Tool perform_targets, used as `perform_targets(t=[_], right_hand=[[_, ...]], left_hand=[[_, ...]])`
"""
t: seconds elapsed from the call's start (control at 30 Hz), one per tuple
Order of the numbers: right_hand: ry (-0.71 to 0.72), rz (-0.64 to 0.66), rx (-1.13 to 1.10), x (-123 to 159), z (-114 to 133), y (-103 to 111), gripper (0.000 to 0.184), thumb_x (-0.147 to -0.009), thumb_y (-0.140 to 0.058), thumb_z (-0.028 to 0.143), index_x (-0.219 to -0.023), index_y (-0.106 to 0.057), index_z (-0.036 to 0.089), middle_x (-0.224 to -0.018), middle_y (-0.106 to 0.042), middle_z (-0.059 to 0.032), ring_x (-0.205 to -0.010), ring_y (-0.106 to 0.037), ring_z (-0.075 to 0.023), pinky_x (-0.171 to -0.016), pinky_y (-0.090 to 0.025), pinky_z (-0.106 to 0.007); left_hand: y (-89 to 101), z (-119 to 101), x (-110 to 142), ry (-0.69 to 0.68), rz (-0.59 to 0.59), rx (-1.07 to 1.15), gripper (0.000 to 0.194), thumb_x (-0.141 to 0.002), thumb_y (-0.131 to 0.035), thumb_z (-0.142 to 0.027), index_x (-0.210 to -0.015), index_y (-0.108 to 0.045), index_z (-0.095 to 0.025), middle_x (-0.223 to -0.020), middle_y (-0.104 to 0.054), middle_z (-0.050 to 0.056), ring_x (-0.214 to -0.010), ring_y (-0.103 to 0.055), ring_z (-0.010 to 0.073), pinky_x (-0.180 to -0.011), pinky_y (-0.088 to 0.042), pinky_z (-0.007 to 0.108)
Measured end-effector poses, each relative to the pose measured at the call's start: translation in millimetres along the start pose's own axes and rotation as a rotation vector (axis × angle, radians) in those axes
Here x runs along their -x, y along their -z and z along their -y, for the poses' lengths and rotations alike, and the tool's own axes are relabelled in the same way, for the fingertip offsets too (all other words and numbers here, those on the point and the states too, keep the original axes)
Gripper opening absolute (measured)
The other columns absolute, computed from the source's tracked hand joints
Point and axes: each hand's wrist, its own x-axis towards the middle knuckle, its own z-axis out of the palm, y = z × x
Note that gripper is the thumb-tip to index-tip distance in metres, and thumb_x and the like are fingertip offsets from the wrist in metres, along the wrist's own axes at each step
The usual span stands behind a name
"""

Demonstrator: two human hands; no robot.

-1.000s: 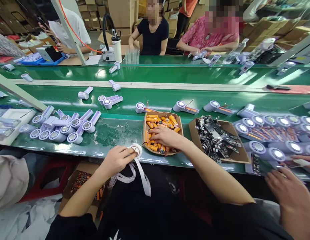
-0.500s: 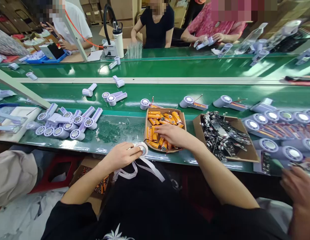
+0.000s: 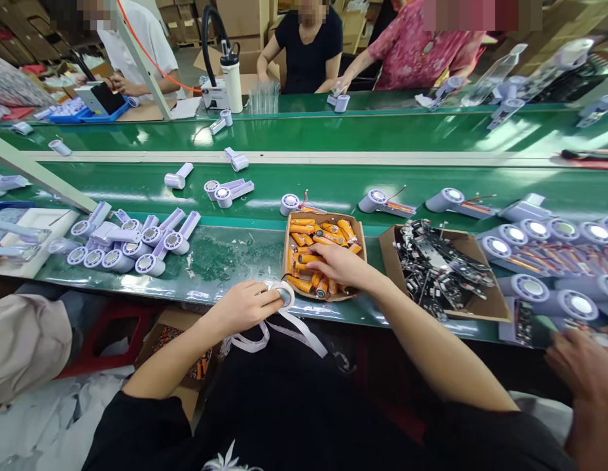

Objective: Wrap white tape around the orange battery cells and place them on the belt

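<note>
Closed around a roll of white tape (image 3: 285,296) is my left hand (image 3: 252,304), held at the bench's front edge. A loose white strip hangs below it across my dark shirt. My right hand (image 3: 340,265) reaches into a cardboard box (image 3: 286,252) of orange-wrapped cylindrical batteries (image 3: 300,227). Its thumb and fingers are closed on one orange battery (image 3: 308,260), whose right end is hidden by the hand.
Right of the batteries, a second box (image 3: 480,314) holds dark circuit boards (image 3: 431,261). Lilac fan housings (image 3: 149,263) are heaped at left, with more at right near a co-worker's hand (image 3: 578,360). Others lie on the green conveyor belt (image 3: 323,176). People sit opposite.
My right hand has closed on a battery, lifting it slightly. The housings on the near belt have shifted a little right. Across the belt, a person has reached left and set down a lilac housing.
</note>
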Motion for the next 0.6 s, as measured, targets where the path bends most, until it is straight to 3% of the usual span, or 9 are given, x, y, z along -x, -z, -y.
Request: perform_targets(t=[0.1,0.2,0.3,0.43,0.53,0.6], right_hand=[[-0.165,0.049,0.153,-2,19,-3,0.028,-0.109,-0.053,0.037,-0.117,-0.068,0.015,-0.109,-0.076,-0.0127,-0.096,-0.072,-0.0264,-0.076,-0.051,-0.032],[-0.292,-0.013,0.258,-9,37,-6,0.032,-0.11,-0.042,0.026,-0.12,-0.067,0.009,-0.109,-0.074,-0.0195,-0.094,-0.072,-0.0329,-0.071,-0.048,-0.037],[-0.32,-0.105,0.327,-17,43,-4,0.037,-0.108,-0.033,0.012,-0.129,-0.063,0.005,-0.118,-0.071,-0.0231,-0.111,-0.067,-0.0364,-0.087,-0.048,-0.043],[-0.246,-0.214,0.389,-27,31,2,0.033,-0.108,-0.039,0.015,-0.117,-0.07,0.008,-0.117,-0.071,-0.0202,-0.118,-0.062,-0.0363,-0.099,-0.042,-0.047],[-0.227,-0.357,0.253,-30,17,5,0.026,-0.103,-0.049,0.017,-0.111,-0.074,0.009,-0.114,-0.074,-0.0189,-0.112,-0.064,-0.0341,-0.097,-0.045,-0.046],[-0.25,-0.511,-0.044,-23,13,7,0.028,-0.1,-0.061,0.025,-0.121,-0.073,0.011,-0.116,-0.075,-0.016,-0.109,-0.067,-0.031,-0.097,-0.049,-0.044]], left_hand=[[-3.0,1,1,-0.009,0.002,0.003,0.014,-0.099,-0.064,-0.022,-0.111,-0.067,-0.018,-0.109,-0.067,0.0,-0.09,-0.05,0.008,-0.079,-0.037,0.026],[-5.2,1,0,-0.008,0.014,0.013,0.015,-0.097,-0.066,-0.022,-0.111,-0.068,-0.018,-0.109,-0.067,0.0,-0.09,-0.05,0.0081,-0.078,-0.038,0.027],[-5.1,-1,-2,-0.01,0.013,0.012,0.016,-0.097,-0.066,-0.023,-0.112,-0.068,-0.019,-0.108,-0.067,-0.001,-0.09,-0.049,0.008,-0.079,-0.038,0.027],[-2.9,-4,-3,-0.012,0.013,-0.001,0.015,-0.099,-0.063,-0.023,-0.113,-0.068,-0.019,-0.108,-0.067,-0.001,-0.089,-0.049,0.0069,-0.08,-0.039,0.026],[0.9,-5,-1,-0.004,0.013,-0.009,0.014,-0.099,-0.063,-0.023,-0.112,-0.068,-0.019,-0.107,-0.066,-0.001,-0.088,-0.049,0.0069,-0.078,-0.038,0.027],[4.8,-5,2,0.005,0.009,-0.017,0.014,-0.099,-0.064,-0.023,-0.112,-0.067,-0.019,-0.108,-0.067,-0.001,-0.089,-0.049,0.0076,-0.079,-0.039,0.027]])
